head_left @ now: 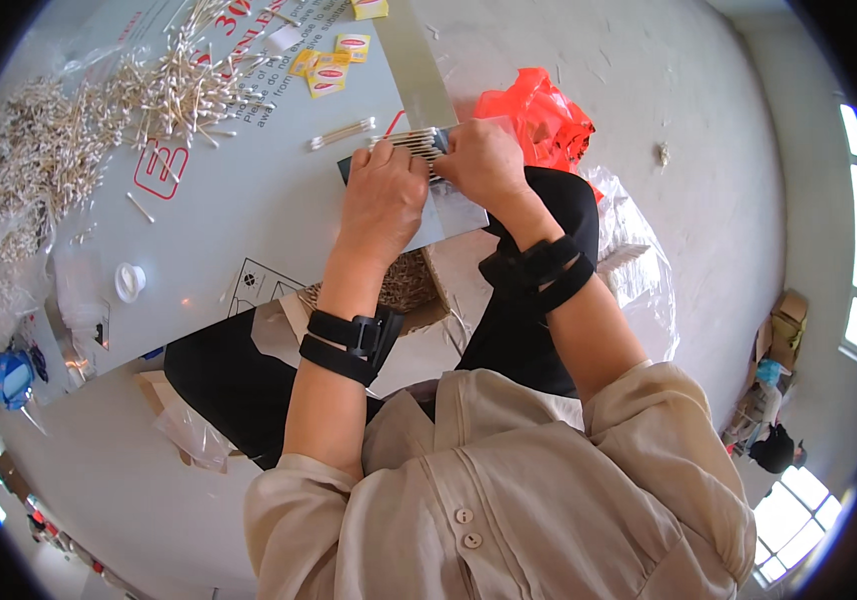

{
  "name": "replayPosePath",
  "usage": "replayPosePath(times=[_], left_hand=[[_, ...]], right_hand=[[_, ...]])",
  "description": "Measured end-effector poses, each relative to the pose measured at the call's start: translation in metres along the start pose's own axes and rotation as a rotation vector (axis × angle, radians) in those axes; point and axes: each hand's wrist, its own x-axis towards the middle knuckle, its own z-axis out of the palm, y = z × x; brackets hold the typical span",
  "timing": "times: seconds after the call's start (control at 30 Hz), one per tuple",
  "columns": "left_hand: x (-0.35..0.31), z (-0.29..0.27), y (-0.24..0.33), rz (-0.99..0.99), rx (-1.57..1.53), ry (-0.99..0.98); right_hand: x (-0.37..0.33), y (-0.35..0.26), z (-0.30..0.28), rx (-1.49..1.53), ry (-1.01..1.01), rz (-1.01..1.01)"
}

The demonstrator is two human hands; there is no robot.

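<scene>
A row of cotton swabs (404,141) lies side by side over a dark flat piece (345,170) at the right edge of the grey table. My left hand (386,200) is closed, its curled fingertips on the near left end of the row. From the right, my right hand (487,165) pinches the other end of the same swabs, its thumb and fingers pressed together. The fingertips are partly hidden behind the knuckles. Just left of the row rests a small separate bundle of swabs (343,133).
A big heap of loose swabs (39,150) covers the left of the table (249,220). Small yellow packets (329,75) lie at the far side, a white round cap (130,282) nearer. A box of swabs (414,285) sits below my hands. Right are a red plastic bag (539,115) and clear plastic (644,285).
</scene>
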Motion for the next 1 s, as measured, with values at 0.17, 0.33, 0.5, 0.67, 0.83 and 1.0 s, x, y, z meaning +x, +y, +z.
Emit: replayPosePath(times=[0.17, 0.33, 0.5, 0.67, 0.83, 1.0], left_hand=[[0.002, 0.006, 0.002, -0.005, -0.017, 0.03], [0.003, -0.004, 0.007, -0.13, -0.18, 0.046], [-0.001, 0.007, -0.005, -0.129, -0.039, 0.033], [-0.015, 0.015, 0.006, -0.143, -0.064, -0.016], [-0.02, 0.018, 0.009, -0.152, -0.055, -0.047], [-0.018, 0.019, 0.013, -0.138, -0.087, -0.045]], right_hand=[[-0.001, -0.005, -0.008, 0.075, -0.073, 0.047], [-0.002, 0.003, -0.002, 0.099, 0.012, -0.001], [-0.002, 0.004, 0.004, 0.138, 0.049, -0.005], [-0.003, 0.006, 0.004, 0.185, 0.052, 0.03], [-0.003, 0.003, 0.001, 0.21, -0.012, 0.062], [-0.004, -0.001, -0.001, 0.196, -0.019, 0.067]])
